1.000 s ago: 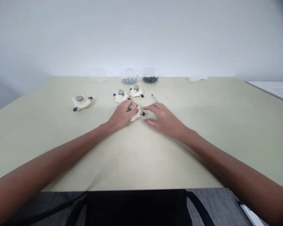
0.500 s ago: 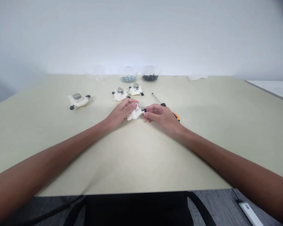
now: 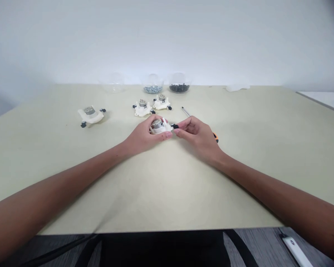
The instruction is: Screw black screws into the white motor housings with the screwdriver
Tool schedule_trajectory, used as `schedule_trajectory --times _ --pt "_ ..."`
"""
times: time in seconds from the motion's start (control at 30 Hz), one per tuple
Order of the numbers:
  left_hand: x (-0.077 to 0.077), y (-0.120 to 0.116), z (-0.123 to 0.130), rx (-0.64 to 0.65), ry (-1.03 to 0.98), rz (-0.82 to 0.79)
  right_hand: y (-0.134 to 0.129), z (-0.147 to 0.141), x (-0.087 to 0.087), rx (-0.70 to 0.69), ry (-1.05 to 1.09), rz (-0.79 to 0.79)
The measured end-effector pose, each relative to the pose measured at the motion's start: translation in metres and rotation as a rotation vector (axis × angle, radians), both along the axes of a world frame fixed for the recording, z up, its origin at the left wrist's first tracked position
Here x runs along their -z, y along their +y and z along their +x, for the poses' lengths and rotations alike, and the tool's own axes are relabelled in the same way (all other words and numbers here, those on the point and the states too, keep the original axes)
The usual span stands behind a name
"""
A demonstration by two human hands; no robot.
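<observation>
My left hand (image 3: 144,135) is wrapped around a white plastic motor mount (image 3: 164,128) with a silver motor (image 3: 157,124) standing in it. On the mount's right arm sits a small black rubber piece (image 3: 174,126). The thumb and forefinger of my right hand (image 3: 196,135) pinch that black piece from the right. Part of the mount is hidden by my left fingers. Behind my right hand lies a screwdriver; its metal shaft (image 3: 185,111) and a bit of its orange handle (image 3: 215,137) show.
Similar motor assemblies stand on the table at the left (image 3: 90,115), behind my hands (image 3: 143,108) and beside that one (image 3: 161,102). Clear bowls at the back hold silver screws (image 3: 153,89) and black pieces (image 3: 179,88). Another clear bowl (image 3: 113,87) stands left of them.
The held mount has turned so its motor now shows upright, and my left thumb has moved to its front. My right hand has shifted slightly right and covers more of the screwdriver.
</observation>
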State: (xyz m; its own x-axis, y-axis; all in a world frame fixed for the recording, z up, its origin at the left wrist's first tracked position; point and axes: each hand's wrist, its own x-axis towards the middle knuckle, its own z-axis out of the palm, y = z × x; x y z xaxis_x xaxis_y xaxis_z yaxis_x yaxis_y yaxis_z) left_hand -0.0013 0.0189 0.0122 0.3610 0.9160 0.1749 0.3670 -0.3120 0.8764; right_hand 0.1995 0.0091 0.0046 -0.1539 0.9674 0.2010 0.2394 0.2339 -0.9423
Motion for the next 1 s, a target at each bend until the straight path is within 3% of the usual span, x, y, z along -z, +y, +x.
schedule_trajectory --times 0.33,0.4,0.6,0.73,0.83,1.0 --pt "0.0 -0.001 0.0 -0.005 0.036 0.027 -0.005 -0.003 0.0 0.067 -0.372 0.344" --pt "0.0 -0.001 0.0 -0.006 0.024 0.011 -0.006 -0.004 -0.001 0.063 -0.323 0.3" --pt "-0.001 -0.002 -0.001 -0.032 0.03 0.023 -0.001 -0.007 0.0 0.035 0.044 -0.046" --pt "-0.001 -0.006 -0.003 0.107 0.088 0.041 0.006 -0.004 -0.003 0.002 0.151 -0.168" --pt "-0.003 -0.011 -0.002 0.188 0.135 0.058 0.008 -0.002 -0.007 0.001 0.162 -0.174" --pt "-0.004 -0.012 0.001 0.069 0.074 0.043 -0.002 -0.005 -0.009 0.114 0.086 -0.022"
